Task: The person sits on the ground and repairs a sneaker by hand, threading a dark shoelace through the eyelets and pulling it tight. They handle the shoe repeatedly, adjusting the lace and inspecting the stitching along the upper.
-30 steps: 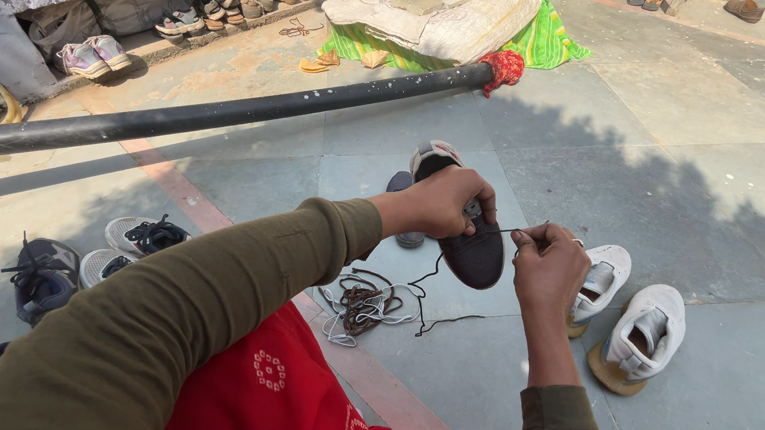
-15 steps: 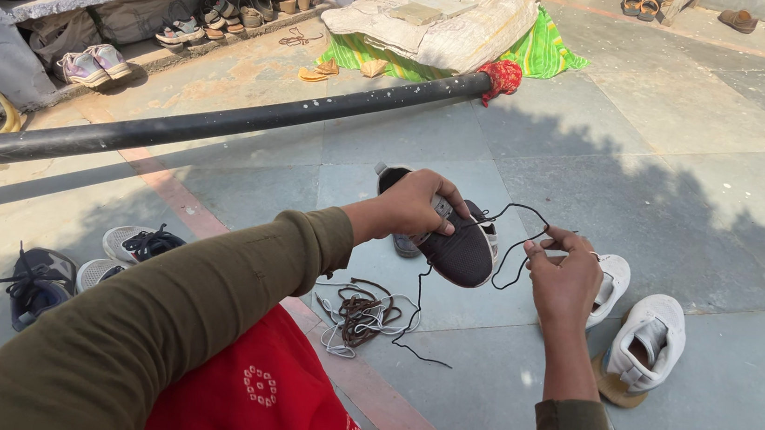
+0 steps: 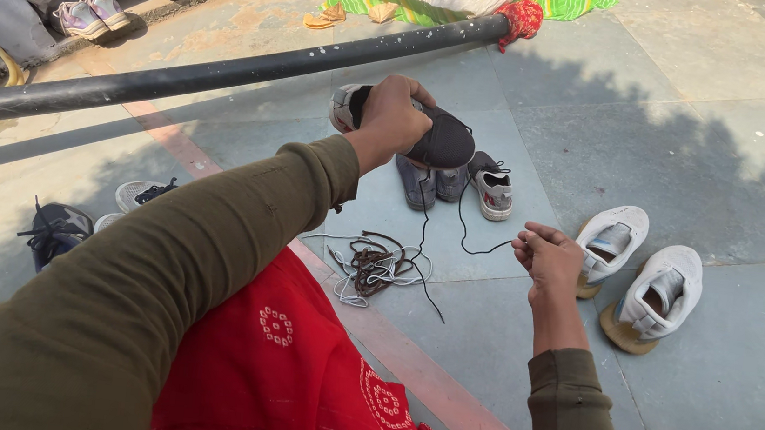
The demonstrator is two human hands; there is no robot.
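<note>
My left hand (image 3: 394,113) grips a dark grey shoe (image 3: 441,139) with a pale sole, held up in the air above the floor. A thin black lace (image 3: 461,233) hangs from the shoe in a loop and a loose tail. My right hand (image 3: 547,260) pinches one end of that lace, lower and to the right of the shoe. Both sleeves are olive green. A red patterned cloth (image 3: 292,375) covers my lap.
A pile of loose laces (image 3: 376,263) lies on the tiled floor. Grey shoes (image 3: 460,183) sit under the held shoe, a white pair (image 3: 643,273) to the right, dark shoes (image 3: 59,229) to the left. A black pipe (image 3: 228,69) crosses ahead.
My left hand has lifted the shoe higher and further away. My right hand has moved down and away from the shoe, and the lace now stretches between them.
</note>
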